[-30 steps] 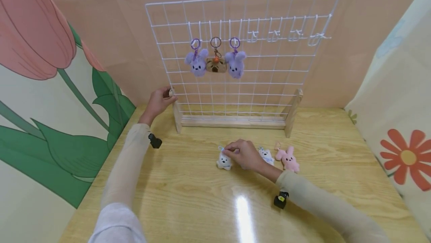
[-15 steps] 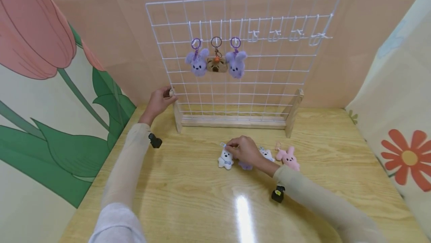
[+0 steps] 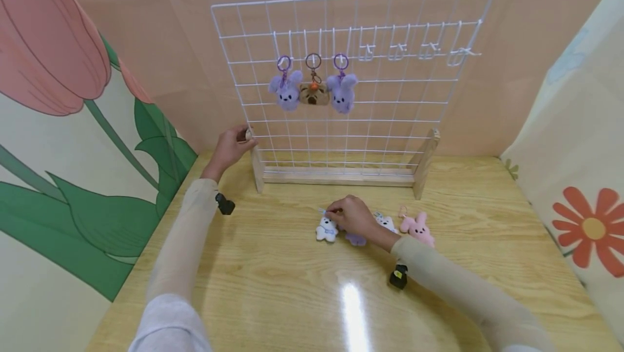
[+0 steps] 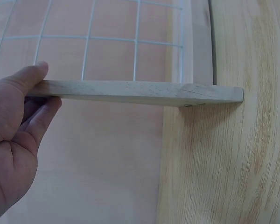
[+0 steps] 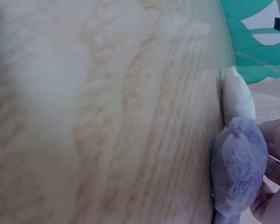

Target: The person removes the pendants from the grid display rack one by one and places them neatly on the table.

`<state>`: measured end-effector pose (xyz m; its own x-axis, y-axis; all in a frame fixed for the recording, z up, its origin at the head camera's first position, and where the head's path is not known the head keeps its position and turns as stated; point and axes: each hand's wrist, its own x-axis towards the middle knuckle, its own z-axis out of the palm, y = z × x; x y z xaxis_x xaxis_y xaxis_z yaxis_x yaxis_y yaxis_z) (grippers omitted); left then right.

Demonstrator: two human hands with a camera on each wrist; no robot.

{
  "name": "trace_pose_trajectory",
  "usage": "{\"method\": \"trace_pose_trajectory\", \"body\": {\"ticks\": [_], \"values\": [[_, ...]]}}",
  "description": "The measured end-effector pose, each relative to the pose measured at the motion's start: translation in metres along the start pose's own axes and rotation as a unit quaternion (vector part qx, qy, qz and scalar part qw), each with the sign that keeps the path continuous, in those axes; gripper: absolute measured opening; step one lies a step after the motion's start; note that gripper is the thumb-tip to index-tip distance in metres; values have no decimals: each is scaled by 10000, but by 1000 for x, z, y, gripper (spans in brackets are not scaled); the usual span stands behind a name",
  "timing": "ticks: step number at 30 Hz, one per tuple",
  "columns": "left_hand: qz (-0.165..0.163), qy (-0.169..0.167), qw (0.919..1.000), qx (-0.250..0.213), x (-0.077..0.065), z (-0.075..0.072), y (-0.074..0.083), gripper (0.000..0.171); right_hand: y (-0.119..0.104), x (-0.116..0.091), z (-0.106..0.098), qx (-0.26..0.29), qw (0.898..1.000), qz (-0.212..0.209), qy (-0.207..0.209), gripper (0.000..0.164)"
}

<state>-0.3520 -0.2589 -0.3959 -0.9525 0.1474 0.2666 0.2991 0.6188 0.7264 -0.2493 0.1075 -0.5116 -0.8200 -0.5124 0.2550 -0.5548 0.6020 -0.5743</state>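
My left hand (image 3: pixel 229 149) grips the top of the wooden side post (image 4: pixel 130 89) of a white wire grid rack, thumb on one face and fingers on the other. At the table's middle, my right hand (image 3: pixel 358 219) pinches a white bear keychain (image 3: pixel 326 231) near its head, by the pale blue loop. The bear has a blue bow and faces up. Partly under the right hand lies a purple plush keychain (image 3: pixel 356 240), fuzzy and close in the right wrist view. Behind that wrist is another white keychain (image 3: pixel 387 223), partly covered.
A pink bunny keychain (image 3: pixel 419 230) lies to the right. On the rack's left hooks hang two purple plush keychains, one of them a purple bunny (image 3: pixel 342 95), with a brown plush keychain (image 3: pixel 313 93) between them. Several bare white hooks (image 3: pixel 398 50) continue rightward.
My right hand has shifted slightly up and away, pulling the white bear a little and turning it more face-up. More of the purple keychain shows now. The left hand stays put.
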Motion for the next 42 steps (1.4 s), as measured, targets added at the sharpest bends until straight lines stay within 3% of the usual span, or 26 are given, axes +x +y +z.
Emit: {"method": "trace_pose_trajectory", "body": {"ticks": [8,18,25,35,42], "values": [[-17,-4,10000,-34,1,0,1,46,-6,-1,-13,119,9999,43,49,11],[25,-47,10000,-7,0,0,1,48,-36,2,-55,105,9994,-158,303,22],[-17,-50,10000,-17,-1,-1,3,47,-55,9,-85,143,9946,-538,872,24],[-50,-40,10000,-15,0,0,3,47,-79,18,-124,93,9865,-576,1529,30],[-106,-8,9999,-19,-2,1,4,46,-96,32,-156,-41,9699,-692,2333,29]]}}
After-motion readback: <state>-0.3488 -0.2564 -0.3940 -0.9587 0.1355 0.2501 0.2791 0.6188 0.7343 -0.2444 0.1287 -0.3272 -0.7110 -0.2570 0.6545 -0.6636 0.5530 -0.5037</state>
